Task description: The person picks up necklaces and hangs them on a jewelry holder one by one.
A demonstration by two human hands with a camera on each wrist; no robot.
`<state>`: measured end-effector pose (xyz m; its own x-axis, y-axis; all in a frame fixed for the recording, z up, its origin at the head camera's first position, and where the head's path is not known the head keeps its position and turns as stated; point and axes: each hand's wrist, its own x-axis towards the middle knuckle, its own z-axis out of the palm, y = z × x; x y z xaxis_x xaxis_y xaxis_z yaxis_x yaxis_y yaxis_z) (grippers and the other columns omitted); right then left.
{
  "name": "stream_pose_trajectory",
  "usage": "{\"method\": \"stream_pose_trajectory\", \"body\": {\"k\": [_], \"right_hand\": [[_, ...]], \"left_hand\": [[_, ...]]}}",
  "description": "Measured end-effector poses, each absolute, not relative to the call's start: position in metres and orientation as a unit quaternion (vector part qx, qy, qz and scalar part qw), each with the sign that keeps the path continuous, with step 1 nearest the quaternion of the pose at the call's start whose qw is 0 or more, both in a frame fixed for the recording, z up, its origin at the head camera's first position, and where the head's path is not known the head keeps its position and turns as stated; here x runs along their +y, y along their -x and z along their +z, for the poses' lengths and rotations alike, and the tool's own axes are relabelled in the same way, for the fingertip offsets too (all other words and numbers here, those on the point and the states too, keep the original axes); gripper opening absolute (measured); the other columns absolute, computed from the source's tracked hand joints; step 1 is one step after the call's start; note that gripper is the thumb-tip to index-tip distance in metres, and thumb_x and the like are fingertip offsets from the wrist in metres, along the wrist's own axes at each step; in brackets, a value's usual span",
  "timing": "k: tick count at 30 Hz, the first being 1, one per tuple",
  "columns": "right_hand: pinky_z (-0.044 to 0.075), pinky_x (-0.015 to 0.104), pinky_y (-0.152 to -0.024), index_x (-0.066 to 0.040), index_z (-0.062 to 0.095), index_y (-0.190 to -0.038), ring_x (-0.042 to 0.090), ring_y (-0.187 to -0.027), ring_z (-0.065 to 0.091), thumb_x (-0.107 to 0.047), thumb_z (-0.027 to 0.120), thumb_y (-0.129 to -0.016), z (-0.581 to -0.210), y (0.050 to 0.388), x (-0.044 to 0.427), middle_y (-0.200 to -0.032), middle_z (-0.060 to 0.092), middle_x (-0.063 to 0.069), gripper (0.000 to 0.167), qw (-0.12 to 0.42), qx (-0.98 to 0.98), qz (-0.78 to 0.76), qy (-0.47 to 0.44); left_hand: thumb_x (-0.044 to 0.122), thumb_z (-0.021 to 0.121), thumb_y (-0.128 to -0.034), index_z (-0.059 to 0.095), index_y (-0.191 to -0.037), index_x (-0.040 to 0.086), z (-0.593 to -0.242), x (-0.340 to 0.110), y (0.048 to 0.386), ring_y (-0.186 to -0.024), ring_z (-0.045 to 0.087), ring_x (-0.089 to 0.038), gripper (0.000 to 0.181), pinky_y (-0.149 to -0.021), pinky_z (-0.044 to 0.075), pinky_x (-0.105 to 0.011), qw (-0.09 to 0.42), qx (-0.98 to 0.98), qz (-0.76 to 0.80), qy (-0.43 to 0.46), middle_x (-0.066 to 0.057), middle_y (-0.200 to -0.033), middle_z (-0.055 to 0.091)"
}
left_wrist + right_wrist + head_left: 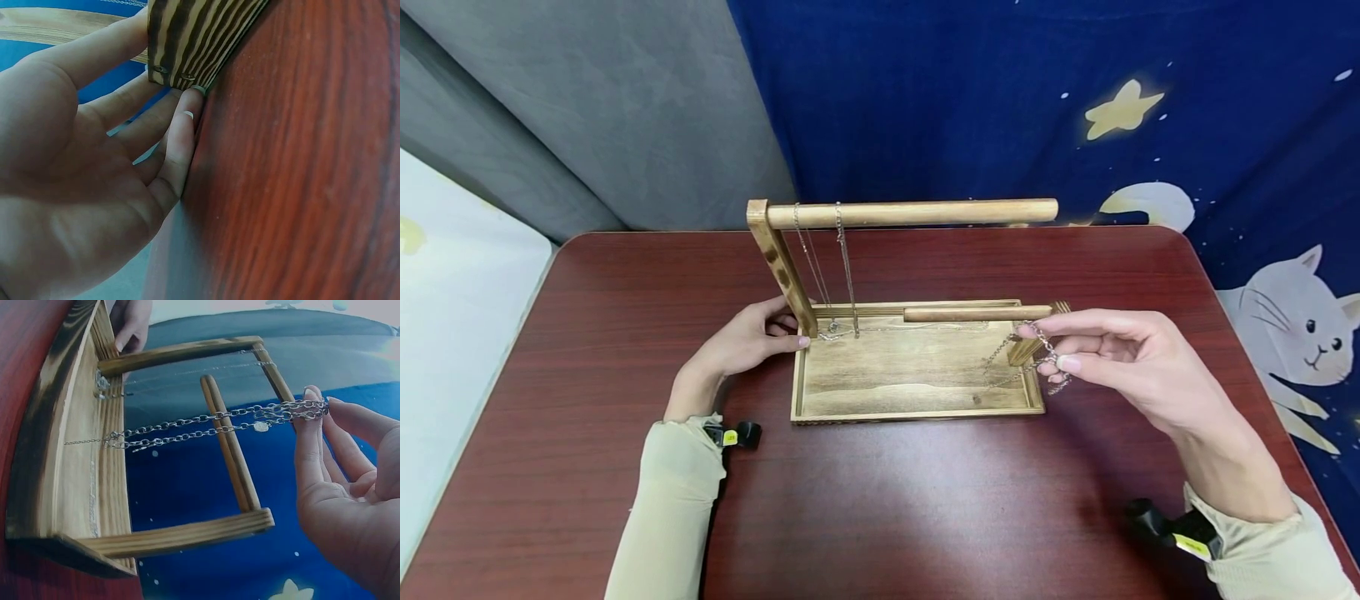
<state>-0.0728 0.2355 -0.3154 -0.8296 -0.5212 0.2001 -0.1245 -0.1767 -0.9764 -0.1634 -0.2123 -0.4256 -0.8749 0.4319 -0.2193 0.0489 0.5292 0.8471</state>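
Observation:
A wooden jewelry stand [895, 400] has a tray base, a tall left post [784, 271], a long upper rod [910, 212] and a shorter lower rod [977, 314] on the right. My left hand [741, 337] grips its left end near the post's foot; the left wrist view shows fingers against the striped wood [194, 44]. Between thumb and fingertips, my right hand [1142, 367] pinches a silver chain necklace [1045, 354] by the lower rod's right end. In the right wrist view, the doubled chain [187, 425] stretches toward the tray.
Two fine necklaces [847, 267] hang near the left end of the upper rod. Their lower ends reach the tray, where a thin chain [917, 327] also lies. Under the stand is a reddish-brown table [880, 500]; behind it hang grey and blue curtains [925, 100].

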Motion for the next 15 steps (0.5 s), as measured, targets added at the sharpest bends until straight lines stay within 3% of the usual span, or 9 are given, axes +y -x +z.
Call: {"method": "stream_pose_trajectory", "body": {"k": [8,15], "right_hand": [[0.058,0.035,-0.071,0.023,0.05,-0.127,0.027,-0.09,0.071,0.033,0.045,-0.085,-0.317,0.071,0.25,-0.123,0.062,0.029,0.043,0.113,0.596,-0.752,0.258],[0.057,0.033,-0.073,0.025,0.046,-0.129,0.026,-0.087,0.07,0.033,0.044,-0.087,-0.314,0.069,0.26,-0.127,0.06,0.03,0.043,0.1,0.586,-0.764,0.251]], "left_hand": [[0.014,0.074,-0.0913,0.047,-0.143,0.003,-0.427,-0.213,0.164,-0.102,0.062,-0.025,0.059,-0.082,0.049,-0.023,0.204,0.838,0.484,-0.15,-0.016,-0.113,0.065],[0.012,0.074,-0.0913,0.048,-0.141,0.002,-0.427,-0.213,0.165,-0.103,0.062,-0.026,0.057,-0.082,0.049,-0.023,0.202,0.834,0.489,-0.155,-0.016,-0.113,0.065]]}}
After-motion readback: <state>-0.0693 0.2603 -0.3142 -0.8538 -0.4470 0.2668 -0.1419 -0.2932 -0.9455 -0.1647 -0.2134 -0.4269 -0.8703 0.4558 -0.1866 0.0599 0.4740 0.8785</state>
